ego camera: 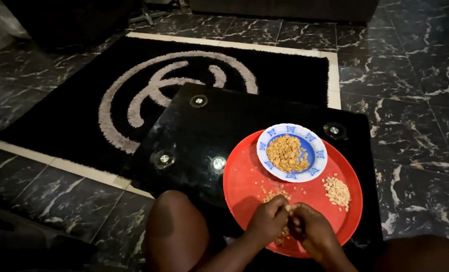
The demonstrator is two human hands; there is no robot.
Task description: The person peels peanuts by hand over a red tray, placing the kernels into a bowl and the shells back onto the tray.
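- We pinch one seed (288, 207) between our left hand (269, 221) and right hand (311, 229), fingertips pressed together.
- We work over the red tray (244, 176); the bowl (314, 160) sits far.

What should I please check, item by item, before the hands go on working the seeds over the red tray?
1. Both hands over the round red plastic tray: ok; left hand and right hand meet above its near edge.
2. Seed pinched between the fingers: cannot tell; the fingertips hide it.
3. Blue-and-white patterned bowl of tan unpeeled seeds within reach: ok; it sits on the tray's far side.
4. Pale pile of peeled seeds kept apart: ok; on the tray's right side, away from the bowl.
5. Loose scattered bits contained: ok; all lie on the tray.
6. Tray seated on the glossy black glass table: ok.
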